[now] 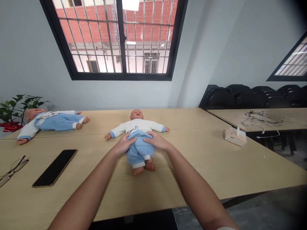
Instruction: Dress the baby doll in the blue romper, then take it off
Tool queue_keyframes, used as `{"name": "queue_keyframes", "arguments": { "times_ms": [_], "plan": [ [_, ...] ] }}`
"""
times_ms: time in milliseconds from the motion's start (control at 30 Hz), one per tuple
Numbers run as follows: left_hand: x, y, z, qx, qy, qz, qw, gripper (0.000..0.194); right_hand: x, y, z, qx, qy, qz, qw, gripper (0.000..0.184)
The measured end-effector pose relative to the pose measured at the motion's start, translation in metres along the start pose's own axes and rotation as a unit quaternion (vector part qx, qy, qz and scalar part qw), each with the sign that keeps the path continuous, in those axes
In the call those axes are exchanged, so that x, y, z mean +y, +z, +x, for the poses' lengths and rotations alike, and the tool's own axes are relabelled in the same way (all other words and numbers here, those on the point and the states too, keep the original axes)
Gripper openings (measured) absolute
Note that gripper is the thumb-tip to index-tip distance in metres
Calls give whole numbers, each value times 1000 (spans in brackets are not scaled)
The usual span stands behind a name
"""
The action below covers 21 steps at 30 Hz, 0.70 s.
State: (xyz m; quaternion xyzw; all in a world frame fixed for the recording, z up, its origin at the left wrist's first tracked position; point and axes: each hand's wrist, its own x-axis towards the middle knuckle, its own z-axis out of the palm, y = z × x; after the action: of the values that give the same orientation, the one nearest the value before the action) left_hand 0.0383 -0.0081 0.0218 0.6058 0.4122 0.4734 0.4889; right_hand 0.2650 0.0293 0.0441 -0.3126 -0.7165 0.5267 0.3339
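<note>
A baby doll (136,114) lies on its back on the table, head toward the window and arms spread out. It wears a white top (141,124) with blue cuffs and light blue pants (141,150) with white ankle cuffs. My left hand (123,143) grips the pants at the waist on the left side. On the other side of the waist, my right hand (157,140) is closed on the fabric, thumb on top. Both bare feet of the doll stick out below the pant legs.
A second doll (59,121) in like clothes lies at the back left, by a potted plant (14,110). Nearer are a black phone (55,167) and eyeglasses (14,169). To the right are a tissue box (235,136), tangled cables (263,118) on another table, and stacked black chairs (249,97).
</note>
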Motion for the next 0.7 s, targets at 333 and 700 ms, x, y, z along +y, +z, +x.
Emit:
{"name": "queue_keyframes", "arguments": {
  "times_ms": [333, 700],
  "plan": [
    [17, 7, -8, -112, -4, 149, 982, 51, 18, 17, 11, 82, -14, 136, 987, 48],
    [13, 7, -13, -146, -36, 253, 956, 74, 28, -6, 12, 93, 4, 85, 992, 50]
  ]
}}
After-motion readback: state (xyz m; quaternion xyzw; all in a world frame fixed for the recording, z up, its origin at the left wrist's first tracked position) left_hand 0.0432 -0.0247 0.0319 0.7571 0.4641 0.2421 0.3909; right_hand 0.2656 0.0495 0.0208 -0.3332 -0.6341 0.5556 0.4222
